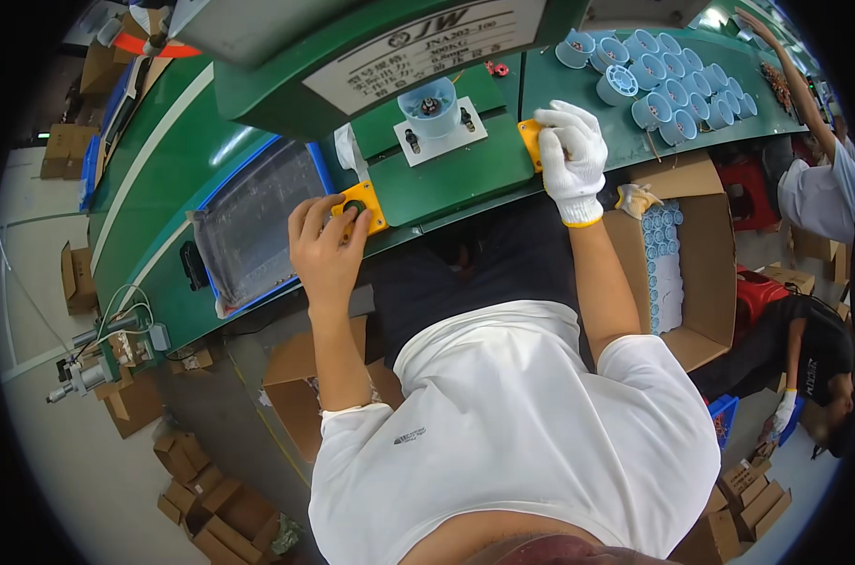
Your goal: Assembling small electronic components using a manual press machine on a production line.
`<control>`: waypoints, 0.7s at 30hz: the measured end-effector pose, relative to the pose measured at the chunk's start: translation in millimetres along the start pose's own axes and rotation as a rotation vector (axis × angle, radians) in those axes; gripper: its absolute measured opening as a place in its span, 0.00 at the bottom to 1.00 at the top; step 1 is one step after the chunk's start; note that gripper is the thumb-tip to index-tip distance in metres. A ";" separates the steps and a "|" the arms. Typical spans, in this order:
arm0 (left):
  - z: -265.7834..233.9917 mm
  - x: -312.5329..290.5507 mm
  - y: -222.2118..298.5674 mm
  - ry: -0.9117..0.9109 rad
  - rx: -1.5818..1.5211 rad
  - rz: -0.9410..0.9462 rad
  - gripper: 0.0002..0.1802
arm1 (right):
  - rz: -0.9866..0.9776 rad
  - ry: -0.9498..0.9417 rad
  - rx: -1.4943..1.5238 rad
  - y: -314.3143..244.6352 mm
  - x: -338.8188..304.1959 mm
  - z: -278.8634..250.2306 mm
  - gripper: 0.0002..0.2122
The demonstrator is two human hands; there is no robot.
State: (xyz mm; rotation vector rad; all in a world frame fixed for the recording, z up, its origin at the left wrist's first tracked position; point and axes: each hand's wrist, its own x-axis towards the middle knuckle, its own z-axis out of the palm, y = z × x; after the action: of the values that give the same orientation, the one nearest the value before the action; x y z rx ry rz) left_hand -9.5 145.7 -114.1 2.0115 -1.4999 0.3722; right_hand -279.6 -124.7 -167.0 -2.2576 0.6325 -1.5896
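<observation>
My bare left hand (326, 247) lies over a yellow button box (375, 209) with a dark round button. Its fingers are apart, bent over the button, and hold nothing. A white knit glove covers my right hand (574, 162), which is at a second yellow button box (529, 143); its fingers are curled and pressed together, and what lies under them is hidden. Between the hands, a light-blue plastic cup (429, 121) with a dark metal part inside stands on a white plate (458, 141) under the green press head (286, 80).
Many light-blue cups (649, 71) stand on the green bench at the far right. Below them, an open cardboard box (705, 273) holds stacked cups. A blue-rimmed tray (267, 221) sits left of the press. Two other people (823, 188) are at the right.
</observation>
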 end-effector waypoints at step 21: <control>-39.7 -10.6 -83.4 -0.511 -0.151 -0.592 0.06 | 0.072 0.018 0.116 0.4 -4.4 -4.7 0.03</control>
State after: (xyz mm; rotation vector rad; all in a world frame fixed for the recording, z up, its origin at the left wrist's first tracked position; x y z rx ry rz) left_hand 70.2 193.6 -113.3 2.4029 -1.0628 -0.5129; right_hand -285.4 -122.8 -169.2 -2.1153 0.6030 -1.5717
